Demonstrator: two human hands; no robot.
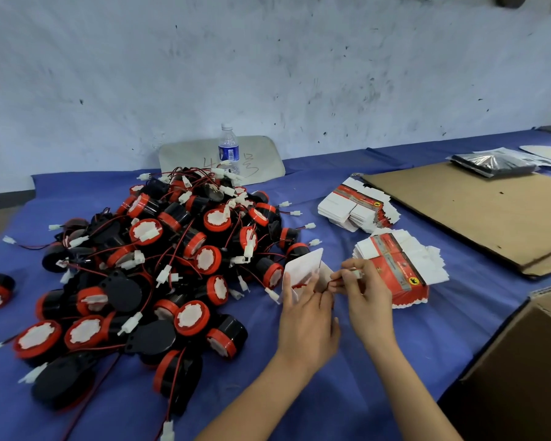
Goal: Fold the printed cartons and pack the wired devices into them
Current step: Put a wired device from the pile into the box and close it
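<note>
Two hands work one white carton [303, 265] at the right edge of the device pile.
Left hand [306, 316] grips the half-open carton, fingers [287, 289] curled round its sides; right hand [368, 297] pinches a thin red wire [324, 283] just beside the carton's mouth; heaped wired devices [172, 249] lie left on the blue worktop [331, 396]; a near stack of flat printed cartons [404, 268] sits just behind the right hand; a far stack [357, 206] lies beyond it.

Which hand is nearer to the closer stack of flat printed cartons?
Right. The right hand sits directly left of the stack, at its edge, pinching a wire. The left hand is farther left, beyond the right hand, gripping the folded carton.
</note>
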